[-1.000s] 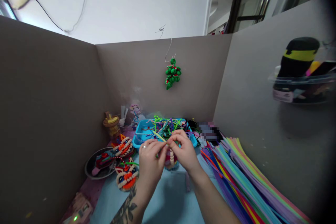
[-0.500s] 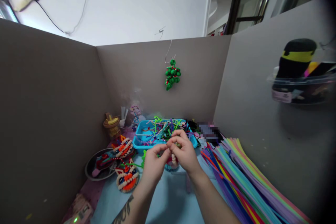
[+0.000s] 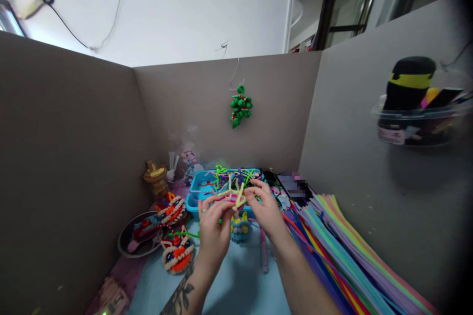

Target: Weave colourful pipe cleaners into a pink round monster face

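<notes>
My left hand (image 3: 214, 224) is closed, thumb and fingers pinching a small pink and pale-yellow pipe-cleaner piece (image 3: 239, 197). Its loose yellow and cream ends stick upward. On the right side of this piece, my right hand (image 3: 264, 206) has curled fingers and its fingertips at a yellow strip; the exact grip is partly hidden. Below the hands, a blue and yellow fuzzy pipe-cleaner figure (image 3: 240, 230) stands on the light-blue mat (image 3: 236, 275). A thin purple stick (image 3: 263, 251) lies to the right of that figure.
Behind the hands is a blue tray (image 3: 194, 197) of tangled pipe-cleaner scraps. Orange and cream ornaments (image 3: 178, 254) and a metal bowl (image 3: 123, 241) lie left. Long pipe-cleaner bundles (image 3: 347, 251) run along the right. Grey partitions (image 3: 221, 142) enclose three sides.
My hands have moved slightly apart, and the pink and yellow piece between them now shows. The blue and yellow figure below is less covered. The view has shifted a little.
</notes>
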{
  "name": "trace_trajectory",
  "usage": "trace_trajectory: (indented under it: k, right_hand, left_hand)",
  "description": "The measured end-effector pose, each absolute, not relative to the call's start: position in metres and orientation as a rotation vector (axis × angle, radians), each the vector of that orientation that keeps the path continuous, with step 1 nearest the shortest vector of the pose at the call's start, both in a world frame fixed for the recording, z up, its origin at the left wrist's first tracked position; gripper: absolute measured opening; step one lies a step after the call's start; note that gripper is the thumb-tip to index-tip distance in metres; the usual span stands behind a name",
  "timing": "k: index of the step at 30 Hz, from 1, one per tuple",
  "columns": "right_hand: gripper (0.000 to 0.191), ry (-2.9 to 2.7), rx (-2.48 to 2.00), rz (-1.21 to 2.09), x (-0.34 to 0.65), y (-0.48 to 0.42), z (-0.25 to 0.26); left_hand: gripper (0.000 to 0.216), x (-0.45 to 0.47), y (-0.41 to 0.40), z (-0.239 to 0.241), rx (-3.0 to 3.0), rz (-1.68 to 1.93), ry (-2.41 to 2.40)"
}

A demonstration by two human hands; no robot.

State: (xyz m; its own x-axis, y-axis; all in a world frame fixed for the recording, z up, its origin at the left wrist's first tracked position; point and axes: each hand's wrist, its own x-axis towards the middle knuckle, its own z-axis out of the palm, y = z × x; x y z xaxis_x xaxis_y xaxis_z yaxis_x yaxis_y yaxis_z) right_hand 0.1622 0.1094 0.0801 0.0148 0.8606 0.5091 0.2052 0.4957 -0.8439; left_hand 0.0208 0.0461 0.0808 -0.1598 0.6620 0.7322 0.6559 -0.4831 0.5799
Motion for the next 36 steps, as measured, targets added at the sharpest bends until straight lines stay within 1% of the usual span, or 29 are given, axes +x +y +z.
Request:
trace_trajectory:
  k: [3, 5, 8, 11, 14, 17, 21, 24, 26, 28, 32, 35, 36]
  right_hand:
    - [0.024, -1.438, -0.950, 0.660, 0.163, 0.106, 0.083]
    - [0.028, -1.420, -0.923, 0.750, 0.164, 0.105, 0.086]
    - [0.028, -1.449, -0.851, 0.970, 0.165, 0.106, 0.087]
    - [0.030, -1.366, -0.792, 1.031, 0.165, 0.107, 0.087]
    - [0.023, -1.333, -0.812, 0.905, 0.165, 0.104, 0.089]
    - [0.016, -1.429, -0.859, 0.637, 0.165, 0.095, 0.094]
    - [0.013, -1.617, -0.772, 0.309, 0.160, 0.079, 0.099]
    - [0.014, -1.820, -0.642, 0.150, 0.153, 0.072, 0.098]
    - [0.015, -1.915, -0.594, 0.140, 0.150, 0.071, 0.096]
    - [0.013, -1.933, -0.563, 0.203, 0.150, 0.074, 0.095]
    - [0.021, -1.722, -0.618, 0.372, 0.155, 0.083, 0.095]
    - [0.011, -1.682, -0.709, 0.444, 0.158, 0.088, 0.095]
    - [0.012, -1.699, -0.705, 0.484, 0.158, 0.089, 0.095]
  left_hand:
    - [0.018, 0.021, 0.043, 0.082, 2.191, 1.737, 1.636]
    - [0.021, 0.022, 0.041, 0.082, 2.255, 1.712, 1.629]
    - [0.022, 0.023, 0.042, 0.080, 2.305, 1.680, 1.601]
    - [0.019, 0.023, 0.043, 0.078, 2.291, 1.673, 1.600]
    - [0.015, 0.023, 0.045, 0.077, 2.244, 1.658, 1.632]
    - [0.013, 0.023, 0.045, 0.078, 2.146, 1.668, 1.658]
    - [0.016, 0.021, 0.048, 0.080, 1.877, 1.723, 1.628]
    - [0.017, 0.016, 0.051, 0.080, 1.690, 1.742, 1.574]
    - [0.017, 0.013, 0.054, 0.080, 1.626, 1.737, 1.553]
    - [0.017, 0.010, 0.056, 0.081, 1.613, 1.720, 1.551]
    - [0.015, 0.007, 0.058, 0.084, 1.732, 1.679, 1.542]
    - [0.015, 0.008, 0.056, 0.085, 1.853, 1.619, 1.503]
    - [0.015, 0.008, 0.055, 0.086, 1.887, 1.592, 1.489]
